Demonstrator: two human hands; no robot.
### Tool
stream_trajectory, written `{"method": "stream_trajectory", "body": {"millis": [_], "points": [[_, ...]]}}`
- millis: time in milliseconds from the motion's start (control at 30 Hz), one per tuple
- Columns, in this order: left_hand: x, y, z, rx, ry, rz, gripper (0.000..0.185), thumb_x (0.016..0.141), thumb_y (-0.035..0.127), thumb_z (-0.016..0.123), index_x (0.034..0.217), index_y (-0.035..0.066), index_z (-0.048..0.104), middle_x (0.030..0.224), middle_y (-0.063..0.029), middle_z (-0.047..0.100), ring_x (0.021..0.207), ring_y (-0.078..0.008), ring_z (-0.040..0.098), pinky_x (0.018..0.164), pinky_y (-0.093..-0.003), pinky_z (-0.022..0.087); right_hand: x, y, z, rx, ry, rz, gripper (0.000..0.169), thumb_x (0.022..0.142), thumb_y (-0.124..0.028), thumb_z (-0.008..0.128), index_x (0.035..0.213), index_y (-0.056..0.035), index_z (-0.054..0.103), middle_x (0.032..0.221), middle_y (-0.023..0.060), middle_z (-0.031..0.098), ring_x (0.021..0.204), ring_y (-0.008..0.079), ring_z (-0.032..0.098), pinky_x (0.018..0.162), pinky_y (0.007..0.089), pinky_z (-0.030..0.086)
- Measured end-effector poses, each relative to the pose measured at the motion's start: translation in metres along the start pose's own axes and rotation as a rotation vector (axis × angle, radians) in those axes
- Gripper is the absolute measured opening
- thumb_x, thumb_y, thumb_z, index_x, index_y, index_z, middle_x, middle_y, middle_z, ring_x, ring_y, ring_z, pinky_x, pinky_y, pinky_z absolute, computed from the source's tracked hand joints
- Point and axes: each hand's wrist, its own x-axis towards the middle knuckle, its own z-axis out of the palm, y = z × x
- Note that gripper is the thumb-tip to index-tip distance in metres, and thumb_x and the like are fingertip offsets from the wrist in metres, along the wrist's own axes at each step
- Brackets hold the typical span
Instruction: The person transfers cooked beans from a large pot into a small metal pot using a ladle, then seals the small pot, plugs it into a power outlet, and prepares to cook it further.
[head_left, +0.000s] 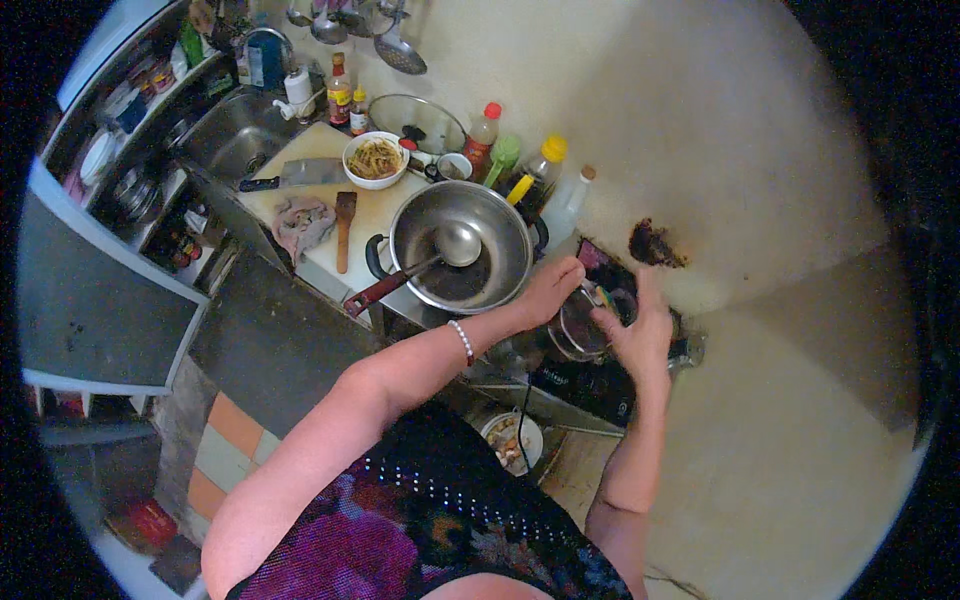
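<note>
Over the black induction cooktop (581, 386), both my hands are close together at a round, see-through vessel (574, 330). My left hand (553, 291) is at its upper left, fingers bunched, with a bracelet on the wrist. On the other side, my right hand (641, 330) has its thumb near the rim and its blurred fingers raised. A small, colourful item (602, 298) shows between the hands; what it is and which hand grips it are unclear. Left of them stands a two-handled steel pot (510, 262), a ladle (459, 246) lying in it.
A cutting board (315, 150) bears a cleaver (315, 172), a wooden spatula (344, 232), a greyish cloth-like item (304, 225) and a bowl of shredded food (375, 160). Bottles (536, 169) line the wall. A sink (236, 139) is far left. Below the counter sits a scrap-filled bucket (514, 442).
</note>
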Motion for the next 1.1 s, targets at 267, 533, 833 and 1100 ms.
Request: {"method": "stream_trajectory", "body": {"millis": [267, 533, 833, 1100], "points": [[0.036, 0.027, -0.062, 0.242, 0.04, -0.127, 0.032, 0.08, 0.024, 0.057, 0.103, 0.004, 0.049, 0.089, -0.0144, 0.057, 0.083, -0.0241, 0.056, 0.074, -0.0362, 0.044, -0.014, 0.003, 0.041, 0.039, -0.065, -0.003, 0.056, 0.071, -0.022, 0.069, 0.118, 0.001, 0.047, 0.119, 0.0225, 0.05, 0.109, 0.0371, 0.049, 0.089, 0.038, 0.042], [0.122, -0.059, -0.301, 0.113, 0.881, -0.514, 0.027, 0.076, 0.018, 0.058, 0.097, 0.004, 0.05, 0.081, -0.0127, 0.056, 0.072, -0.0251, 0.055, 0.062, -0.0373, 0.044, -0.007, -0.003, 0.03, 0.083, -0.155, 0.095, 0.056, 0.073, -0.03, 0.066, 0.115, 0.0031, 0.05, 0.121, 0.0237, 0.049, 0.112, 0.0389, 0.047, 0.094, 0.0404, 0.038], [0.16, -0.17, -0.32, -0.144, 1.069, -0.392, 0.021, 0.078, 0.017, 0.056, 0.096, 0.009, 0.049, 0.072, -0.0089, 0.05, 0.065, -0.0226, 0.051, 0.052, -0.0355, 0.04, -0.001, -0.018, 0.032, 0.209, -0.15, 0.266, 0.058, 0.071, -0.039, 0.064, 0.112, 0.0017, 0.054, 0.122, 0.0213, 0.049, 0.11, 0.0362, 0.05, 0.092, 0.0397, 0.04], [0.181, -0.189, -0.347, -1.079, 0.702, 0.014, 0.017, 0.08, 0.016, 0.055, 0.094, 0.013, 0.047, 0.064, -0.0055, 0.045, 0.058, -0.0203, 0.047, 0.043, -0.034, 0.036, 0.007, -0.028, 0.034, 0.275, -0.09, 0.336, 0.058, 0.072, -0.044, 0.065, 0.106, 0.0032, 0.057, 0.116, 0.0236, 0.052, 0.108, 0.0361, 0.051, 0.092, 0.0403, 0.039]]}}
